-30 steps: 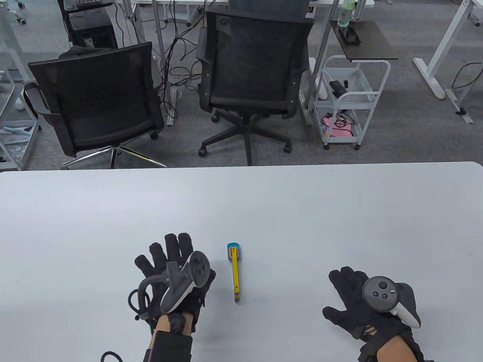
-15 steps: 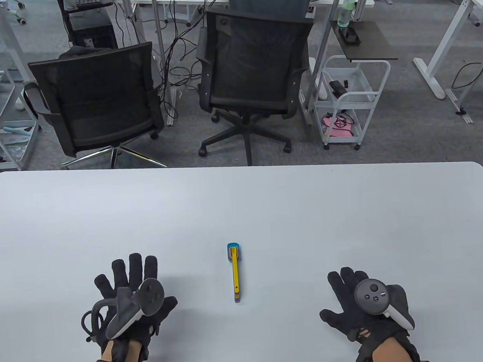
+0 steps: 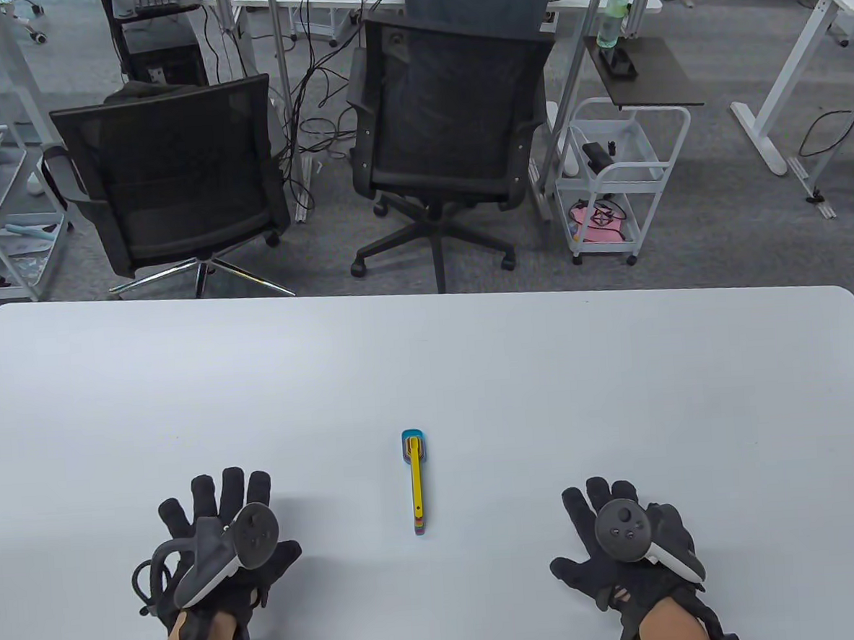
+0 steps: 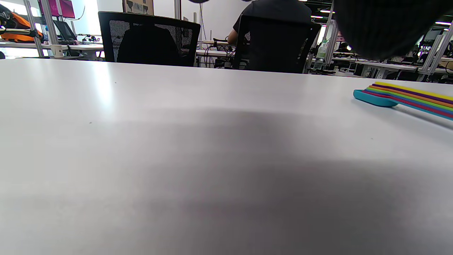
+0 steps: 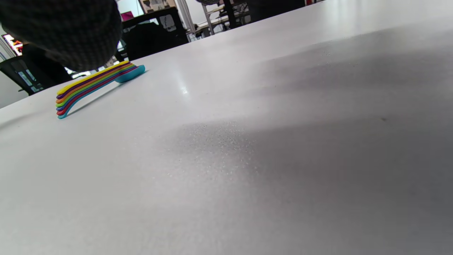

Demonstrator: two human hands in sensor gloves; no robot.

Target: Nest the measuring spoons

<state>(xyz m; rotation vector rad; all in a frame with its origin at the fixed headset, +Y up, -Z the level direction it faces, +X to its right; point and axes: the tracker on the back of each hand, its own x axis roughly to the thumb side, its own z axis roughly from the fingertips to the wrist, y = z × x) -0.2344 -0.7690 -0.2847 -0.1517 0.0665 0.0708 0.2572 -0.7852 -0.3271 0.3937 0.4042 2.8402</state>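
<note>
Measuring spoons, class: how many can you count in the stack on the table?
6, by handle colour in the right wrist view, all nested in one stack mid-table between both hands: yellow on top, purple, orange, green, red, teal lowest. More may be hidden.

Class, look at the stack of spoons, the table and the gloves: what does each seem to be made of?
Spoons: likely plastic; bright solid colours, smooth thin handles.
Table: smooth, hard white top, perhaps laminate; it shows soft glare.
Gloves, on left hand and right hand: black knitted fabric, matte.
</note>
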